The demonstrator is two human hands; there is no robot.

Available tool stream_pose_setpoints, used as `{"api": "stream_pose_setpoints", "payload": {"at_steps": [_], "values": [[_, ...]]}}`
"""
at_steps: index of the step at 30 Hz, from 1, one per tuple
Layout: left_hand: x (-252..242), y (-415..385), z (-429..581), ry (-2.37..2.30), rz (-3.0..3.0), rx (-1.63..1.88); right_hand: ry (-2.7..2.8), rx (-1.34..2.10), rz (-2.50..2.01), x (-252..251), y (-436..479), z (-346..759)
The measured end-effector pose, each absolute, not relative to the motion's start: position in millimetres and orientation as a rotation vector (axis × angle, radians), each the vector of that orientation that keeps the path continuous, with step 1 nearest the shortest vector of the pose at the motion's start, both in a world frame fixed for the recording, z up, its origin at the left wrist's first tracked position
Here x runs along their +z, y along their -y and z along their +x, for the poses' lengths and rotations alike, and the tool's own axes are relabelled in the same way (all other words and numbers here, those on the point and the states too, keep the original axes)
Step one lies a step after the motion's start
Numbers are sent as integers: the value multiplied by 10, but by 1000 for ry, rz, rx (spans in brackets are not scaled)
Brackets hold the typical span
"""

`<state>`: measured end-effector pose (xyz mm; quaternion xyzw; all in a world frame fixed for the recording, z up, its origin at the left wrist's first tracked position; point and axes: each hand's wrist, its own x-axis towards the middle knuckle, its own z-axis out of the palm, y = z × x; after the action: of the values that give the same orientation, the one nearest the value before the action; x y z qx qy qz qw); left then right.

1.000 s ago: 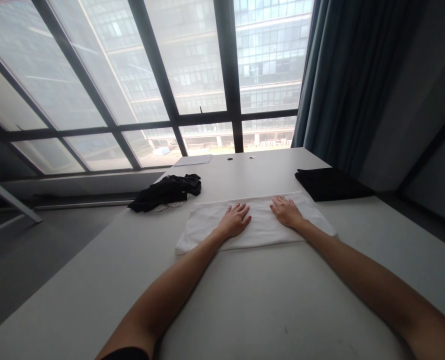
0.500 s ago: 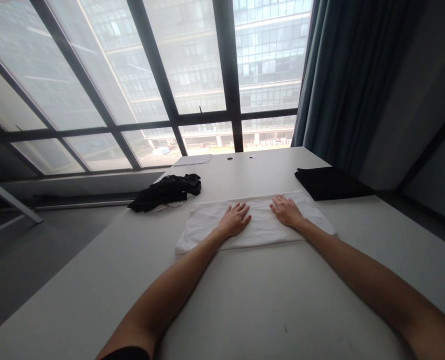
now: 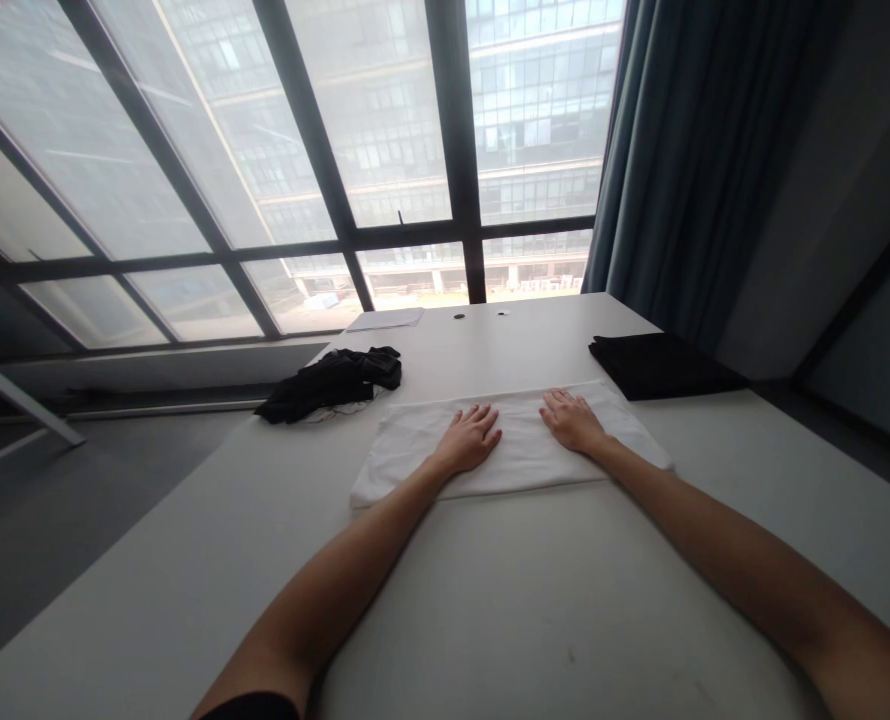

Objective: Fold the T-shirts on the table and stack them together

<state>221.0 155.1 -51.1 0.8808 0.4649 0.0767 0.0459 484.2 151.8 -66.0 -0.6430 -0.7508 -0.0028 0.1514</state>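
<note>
A folded white cloth (image 3: 407, 450) lies flat across the middle of the white table (image 3: 535, 620). My left hand (image 3: 469, 440) rests palm down on the cloth, left of its centre, fingers stretched out flat. My right hand (image 3: 571, 422) lies palm down on the same cloth a little to the right, fingers also flat and apart. Neither hand holds anything. Both forearms reach forward over the bare tabletop.
A crumpled black garment (image 3: 330, 384) sits at the table's left edge. A neatly folded black cloth (image 3: 659, 365) lies at the right. A sheet of paper (image 3: 385, 319) rests at the far edge by the window. A dark curtain (image 3: 685, 160) hangs to the right.
</note>
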Motion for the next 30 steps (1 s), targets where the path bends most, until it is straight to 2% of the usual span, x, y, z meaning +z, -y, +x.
{"api": "stream_pose_setpoints", "payload": {"at_steps": [13, 18, 25, 30], "values": [[-481, -1535, 2216, -1412, 2698, 203, 2158, -2, -1866, -640, -1501, 4838], [-492, -1540, 2216, -1408, 2711, 196, 2175, -145, -1722, -528, -1429, 4733], [-496, -1534, 2229, -1418, 2728, 194, 2527, 193, -1441, -515, -1334, 4570], [-488, -1529, 2233, -1424, 2725, 188, 2391, 101, -1500, -556, -1408, 4657]]}}
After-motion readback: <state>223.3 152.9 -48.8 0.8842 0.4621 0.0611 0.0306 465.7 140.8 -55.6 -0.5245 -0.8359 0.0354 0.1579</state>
